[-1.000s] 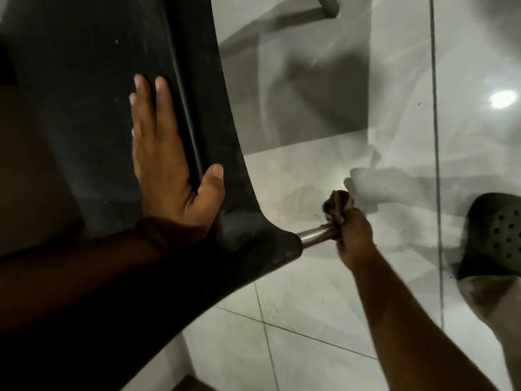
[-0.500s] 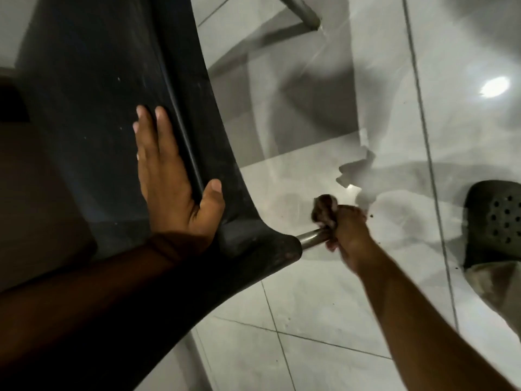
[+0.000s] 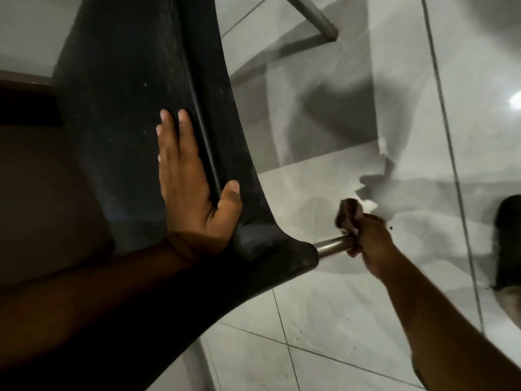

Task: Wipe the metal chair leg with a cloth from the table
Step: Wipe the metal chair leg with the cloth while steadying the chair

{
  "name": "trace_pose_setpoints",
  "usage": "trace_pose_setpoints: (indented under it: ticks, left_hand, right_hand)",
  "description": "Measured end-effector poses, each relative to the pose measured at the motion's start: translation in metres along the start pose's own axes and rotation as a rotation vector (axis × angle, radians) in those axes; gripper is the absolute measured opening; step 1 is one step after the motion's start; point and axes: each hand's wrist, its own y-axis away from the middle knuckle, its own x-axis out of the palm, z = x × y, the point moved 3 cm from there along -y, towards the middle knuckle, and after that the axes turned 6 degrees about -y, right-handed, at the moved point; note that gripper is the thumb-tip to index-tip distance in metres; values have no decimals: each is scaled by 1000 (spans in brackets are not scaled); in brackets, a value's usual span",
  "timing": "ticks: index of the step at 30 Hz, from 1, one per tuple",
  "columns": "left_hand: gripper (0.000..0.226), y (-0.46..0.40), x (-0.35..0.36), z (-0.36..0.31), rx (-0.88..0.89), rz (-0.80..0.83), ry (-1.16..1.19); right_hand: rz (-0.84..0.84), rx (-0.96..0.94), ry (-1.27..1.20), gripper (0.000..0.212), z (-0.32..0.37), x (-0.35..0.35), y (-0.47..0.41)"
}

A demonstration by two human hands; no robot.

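A black plastic chair seat [image 3: 135, 108] fills the left of the head view, tipped so that its metal leg [image 3: 332, 246] pokes out to the right from the seat's corner. My left hand [image 3: 189, 187] lies flat on the seat, fingers straight, thumb hooked over the rim. My right hand [image 3: 369, 238] is wrapped around the leg with a dark brown cloth [image 3: 348, 214] bunched in it; the cloth sticks out above the fingers. The part of the leg beyond my right hand is hidden.
A second metal leg [image 3: 313, 15] of the chair reaches toward the top of the view. Below is a glossy grey tiled floor [image 3: 338, 320] with grout lines. A black perforated sandal on a foot [image 3: 507, 244] sits at the right edge. A brown surface [image 3: 42, 179] lies at the left.
My right hand with the cloth has slid a little along the leg, and more bare metal shows near the seat. My left hand stays flat on the seat. The camera has shifted.
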Motion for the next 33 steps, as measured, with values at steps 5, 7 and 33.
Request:
trace_pose_setpoints:
  ticks: [5, 7, 33]
  left_hand:
    - [93, -3, -4, -8, 25, -1, -46]
    - [91, -1, -2, -8, 29, -10, -16]
    - [88, -4, 4, -7, 103, -47, 17]
  right_hand:
    - [126, 37, 15, 24, -28, -31, -69]
    - [143, 59, 83, 24, -39, -39, -83]
    - [68, 134, -19, 35, -7, -25, -72]
